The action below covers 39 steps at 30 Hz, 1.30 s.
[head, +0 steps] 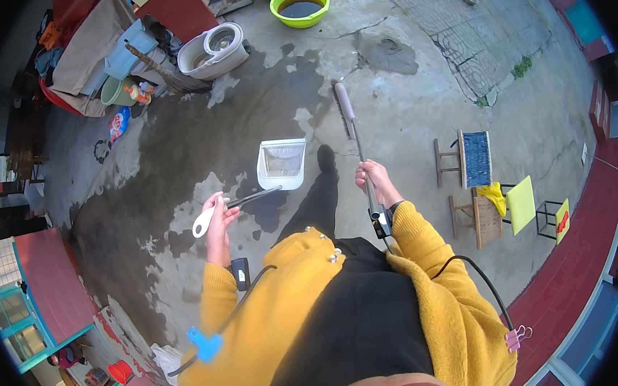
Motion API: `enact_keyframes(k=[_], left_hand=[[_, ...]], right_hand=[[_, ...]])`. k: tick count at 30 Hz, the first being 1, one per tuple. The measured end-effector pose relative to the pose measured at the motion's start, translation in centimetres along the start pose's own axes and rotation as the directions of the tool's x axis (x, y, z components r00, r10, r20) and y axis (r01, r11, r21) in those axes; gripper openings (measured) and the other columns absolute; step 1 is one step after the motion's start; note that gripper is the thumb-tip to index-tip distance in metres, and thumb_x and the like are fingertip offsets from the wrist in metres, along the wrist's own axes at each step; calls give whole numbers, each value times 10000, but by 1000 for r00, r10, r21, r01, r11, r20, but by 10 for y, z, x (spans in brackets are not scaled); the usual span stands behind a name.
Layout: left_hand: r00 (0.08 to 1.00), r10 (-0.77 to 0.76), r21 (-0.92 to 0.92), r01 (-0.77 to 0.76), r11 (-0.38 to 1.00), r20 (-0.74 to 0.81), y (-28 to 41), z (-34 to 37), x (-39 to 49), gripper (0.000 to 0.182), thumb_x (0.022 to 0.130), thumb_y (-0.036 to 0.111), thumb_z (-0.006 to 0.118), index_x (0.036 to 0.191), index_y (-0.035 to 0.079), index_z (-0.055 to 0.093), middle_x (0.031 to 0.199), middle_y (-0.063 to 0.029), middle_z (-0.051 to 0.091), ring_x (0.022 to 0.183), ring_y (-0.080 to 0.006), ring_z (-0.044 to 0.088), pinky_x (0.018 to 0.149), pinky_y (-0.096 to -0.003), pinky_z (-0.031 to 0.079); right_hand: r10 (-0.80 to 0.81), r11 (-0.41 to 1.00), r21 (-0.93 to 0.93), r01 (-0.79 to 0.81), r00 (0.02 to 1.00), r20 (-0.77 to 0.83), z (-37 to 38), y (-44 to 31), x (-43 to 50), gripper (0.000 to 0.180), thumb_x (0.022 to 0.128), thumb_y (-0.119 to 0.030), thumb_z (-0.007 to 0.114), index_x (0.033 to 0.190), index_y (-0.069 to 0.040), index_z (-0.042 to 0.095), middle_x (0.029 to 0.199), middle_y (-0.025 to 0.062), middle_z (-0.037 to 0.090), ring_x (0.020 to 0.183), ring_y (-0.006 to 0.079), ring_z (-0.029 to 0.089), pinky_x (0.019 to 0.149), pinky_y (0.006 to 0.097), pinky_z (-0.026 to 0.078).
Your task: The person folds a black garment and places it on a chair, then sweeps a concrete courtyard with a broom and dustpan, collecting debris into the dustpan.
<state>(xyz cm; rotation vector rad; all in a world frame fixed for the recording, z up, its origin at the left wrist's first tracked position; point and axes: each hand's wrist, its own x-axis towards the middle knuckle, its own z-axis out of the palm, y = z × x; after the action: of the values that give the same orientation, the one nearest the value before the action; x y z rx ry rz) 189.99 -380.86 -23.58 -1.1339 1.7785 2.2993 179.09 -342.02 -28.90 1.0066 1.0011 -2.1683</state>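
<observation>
My left hand point(220, 220) grips the handle of a long-handled white dustpan point(282, 163), close to its looped end. The pan hangs or rests over the wet concrete in front of me, and no sweepings can be made out in it. In my right hand point(373, 180) is the handle of a broom point(346, 102), its grey head and dark bristles pointing away from me to the right of the dustpan. Whether the bristles touch the ground cannot be told. One dark shoe point(326, 158) shows between the two tools.
A lime-green basin point(300, 6) of dark liquid stands ahead. To the left are a small washing machine point(214, 50), a straw broom point(168, 75) and a green bucket point(117, 91). Low stools point(475, 159) and a yellow-green chair point(520, 205) stand at right. Wet patches darken the concrete point(182, 145).
</observation>
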Motion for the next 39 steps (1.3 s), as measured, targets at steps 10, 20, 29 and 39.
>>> enact_keyframes(k=[10,20,29,39], left_hand=[[990,-141,-42,142,989,13,49,204,195,285,933,235,576,1169,81,534,1000,-81,583,730,-179,639,691,-295,551],[988,-130,5,131,991,-84,116,336,294,296,940,225,561,1171,44,528,1017,-111,594,769,-215,647,734,-317,554],[930,-129,-53,118,992,-346,151,459,278,290,952,186,540,1196,31,516,1081,-123,564,811,-206,650,743,-293,541],[881,-204,-9,222,975,-426,185,538,366,284,955,191,527,1185,25,504,1084,-141,561,816,-259,645,767,-345,552]], right_hand=[[222,974,51,-219,974,-48,69,-203,135,112,927,-46,429,891,-112,345,698,28,403,506,74,381,395,200,328],[389,916,-92,-390,921,-28,99,-355,285,146,923,-76,407,784,-89,366,654,-2,392,495,66,367,420,210,320],[625,771,-154,-618,781,-7,135,-490,459,183,923,-102,381,746,-59,358,583,6,387,454,100,369,396,224,342],[631,776,-198,-599,746,212,89,-528,723,242,900,-201,461,761,-10,511,626,67,529,508,195,514,470,338,436]])
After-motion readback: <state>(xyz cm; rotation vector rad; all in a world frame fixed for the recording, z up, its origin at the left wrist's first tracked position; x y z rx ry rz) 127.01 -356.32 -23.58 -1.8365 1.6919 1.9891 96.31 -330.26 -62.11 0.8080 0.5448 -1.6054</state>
